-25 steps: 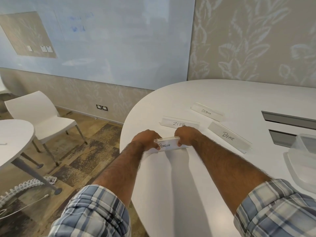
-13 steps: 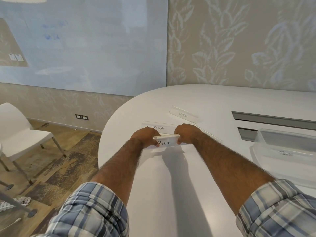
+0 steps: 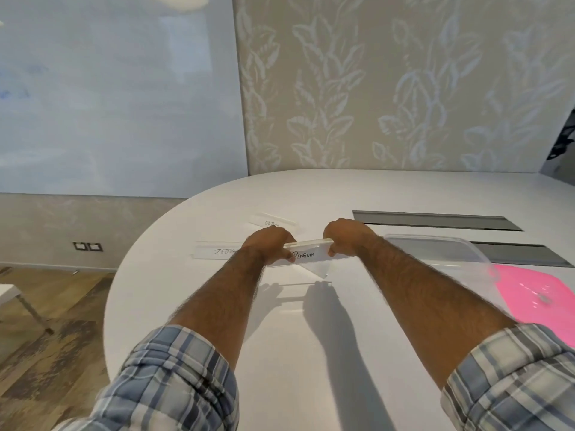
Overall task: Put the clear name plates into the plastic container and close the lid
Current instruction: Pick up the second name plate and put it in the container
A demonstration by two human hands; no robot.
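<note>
Aloft, left hand (image 3: 268,244) and right hand (image 3: 349,238) pinch the Penguin plate (image 3: 312,255) by its ends, near the container (image 3: 441,252).

Clear glossy name plate (image 3: 312,255), smooth white table (image 3: 311,353)
</note>
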